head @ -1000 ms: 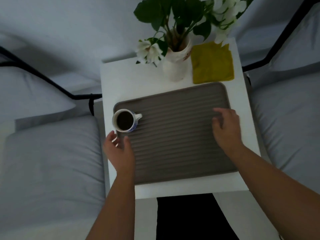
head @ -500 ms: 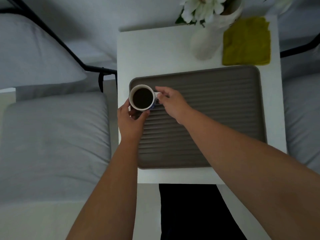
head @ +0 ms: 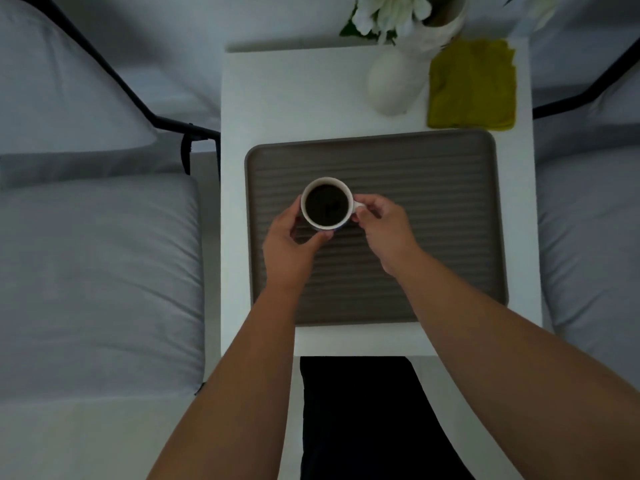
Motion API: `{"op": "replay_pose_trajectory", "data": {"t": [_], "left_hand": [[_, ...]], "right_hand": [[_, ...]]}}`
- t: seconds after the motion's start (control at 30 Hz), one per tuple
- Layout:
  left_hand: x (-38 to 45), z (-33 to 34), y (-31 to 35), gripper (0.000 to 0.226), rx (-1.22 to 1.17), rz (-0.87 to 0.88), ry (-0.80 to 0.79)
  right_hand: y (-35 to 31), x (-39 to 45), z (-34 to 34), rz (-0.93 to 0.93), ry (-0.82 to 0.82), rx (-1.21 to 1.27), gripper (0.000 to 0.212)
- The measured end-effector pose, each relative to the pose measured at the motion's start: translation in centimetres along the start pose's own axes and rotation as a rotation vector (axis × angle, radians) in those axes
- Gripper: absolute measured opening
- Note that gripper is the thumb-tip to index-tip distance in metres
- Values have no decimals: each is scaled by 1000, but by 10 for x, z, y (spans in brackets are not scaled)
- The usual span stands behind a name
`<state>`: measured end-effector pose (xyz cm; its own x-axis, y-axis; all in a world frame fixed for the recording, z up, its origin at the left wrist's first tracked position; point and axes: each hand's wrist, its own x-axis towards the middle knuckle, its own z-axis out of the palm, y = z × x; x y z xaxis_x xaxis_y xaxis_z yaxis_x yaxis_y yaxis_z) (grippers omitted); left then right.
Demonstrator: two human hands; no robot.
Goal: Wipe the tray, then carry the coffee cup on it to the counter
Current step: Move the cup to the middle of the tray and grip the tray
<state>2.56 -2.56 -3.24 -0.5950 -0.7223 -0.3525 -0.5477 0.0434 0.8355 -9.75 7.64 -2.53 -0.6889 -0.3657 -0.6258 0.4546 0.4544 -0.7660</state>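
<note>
Head view: coffee cup (head: 326, 205) left of centre frame, over grey ridged tray (head: 433, 188). Left hand (head: 289, 249) curled around cup's lower-left side; right hand (head: 382, 225) pinching its handle. Yellow cloth (head: 472, 84) upper right, beside white vase (head: 394, 81).
</note>
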Motion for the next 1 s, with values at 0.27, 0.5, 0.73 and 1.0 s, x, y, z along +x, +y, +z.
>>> {"op": "replay_pose_trajectory", "data": {"t": [0.27, 0.5, 0.73, 1.0], "left_hand": [[-37, 47, 1, 77, -44, 5, -44], [-53, 53, 7, 75, 32, 21, -98], [-47, -3, -15, 51, 302, -44, 267], [-29, -32, -40, 38, 123, -285, 428]], "right_hand": [[27, -21, -51, 5, 67, 12, 25], [38, -34, -71, 3, 57, -17, 22], [42, -34, -121, -213, 442, -449, 35], [72, -18, -159, -136, 569, -579, 44]]}}
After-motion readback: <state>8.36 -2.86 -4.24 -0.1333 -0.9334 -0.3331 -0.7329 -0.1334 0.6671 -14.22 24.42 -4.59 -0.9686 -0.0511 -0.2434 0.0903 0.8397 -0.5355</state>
